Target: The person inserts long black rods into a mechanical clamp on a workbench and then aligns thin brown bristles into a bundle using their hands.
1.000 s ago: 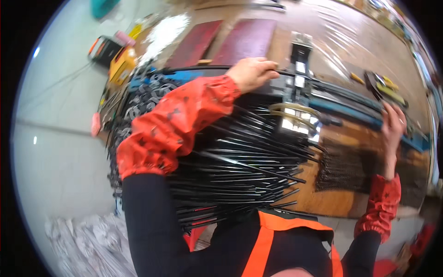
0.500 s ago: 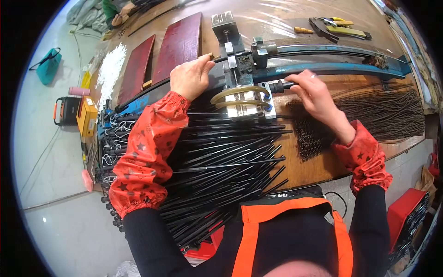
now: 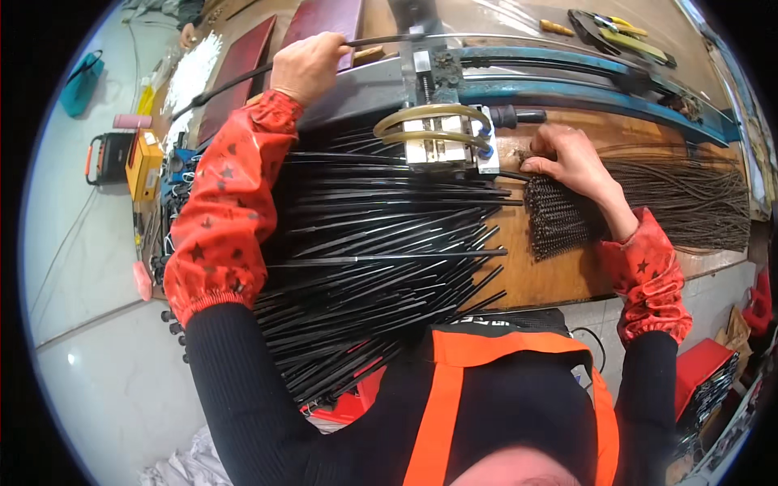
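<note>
My left hand (image 3: 308, 66) is closed around a long black rod (image 3: 235, 81), which slants from the far left up to the metal clamping fixture (image 3: 429, 73). In front of that fixture sits a metal block (image 3: 438, 150) with looped yellowish hoses (image 3: 429, 116). A black handle (image 3: 519, 117) sticks out to the right of the block. Just below the handle my right hand (image 3: 571, 158) has its fingers curled at the left ends of a bundle of brown twisted rods (image 3: 681, 194). What its fingertips pinch is hidden.
Many thin black rods (image 3: 381, 243) lie heaped on the table before me. A blue rail (image 3: 583, 93) runs right from the fixture. Dark red boards (image 3: 239, 77), a white pile (image 3: 193, 77) and a yellow box (image 3: 144, 166) are at left; pliers (image 3: 624, 28) lie far right.
My right hand has left the black handle and moved down to the twisted rods. My left hand has shifted left with the black rod, more of which now shows. The view has shifted.
</note>
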The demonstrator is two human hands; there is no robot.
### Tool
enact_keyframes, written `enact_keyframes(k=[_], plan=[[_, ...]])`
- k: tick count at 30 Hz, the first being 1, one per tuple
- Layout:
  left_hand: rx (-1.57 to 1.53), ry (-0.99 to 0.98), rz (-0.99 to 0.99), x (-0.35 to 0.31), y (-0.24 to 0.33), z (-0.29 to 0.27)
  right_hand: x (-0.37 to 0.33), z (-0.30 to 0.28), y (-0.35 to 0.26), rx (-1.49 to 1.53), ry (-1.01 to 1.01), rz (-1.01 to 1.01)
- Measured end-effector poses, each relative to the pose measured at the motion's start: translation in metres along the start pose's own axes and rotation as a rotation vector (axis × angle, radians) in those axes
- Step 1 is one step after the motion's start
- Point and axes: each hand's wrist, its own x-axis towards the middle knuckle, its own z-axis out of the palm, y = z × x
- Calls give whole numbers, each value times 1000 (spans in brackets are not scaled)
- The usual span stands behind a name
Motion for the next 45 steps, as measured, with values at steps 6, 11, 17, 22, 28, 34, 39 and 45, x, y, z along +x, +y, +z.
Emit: enact_keyframes(k=[6, 11, 17, 22, 28, 34, 39, 45], plan=[[180, -134, 54, -10, 8, -17, 4, -13, 4, -134, -89, -18], [-293, -720, 53, -24, 108, -76, -3, -2, -13, -81, 15, -124], [-570, -541, -79, -49, 118, -61, -5, -7, -31, -31, 69, -181], [-529, -591, -138, -52, 128, -73, -11, -20, -50, 239, 116, 30], [-517, -547, 67, -44, 126, -80, -27, -16, -45, 271, 23, 16], [-347, -542, -7, -27, 148, -131, -42, -29, -48, 572, -37, 101], [-308, -451, -59, -18, 154, -135, -55, -29, -59, 405, 212, -144], [-287, -453, -65, 2, 171, -149, -64, -19, -62, 414, 377, -101]])
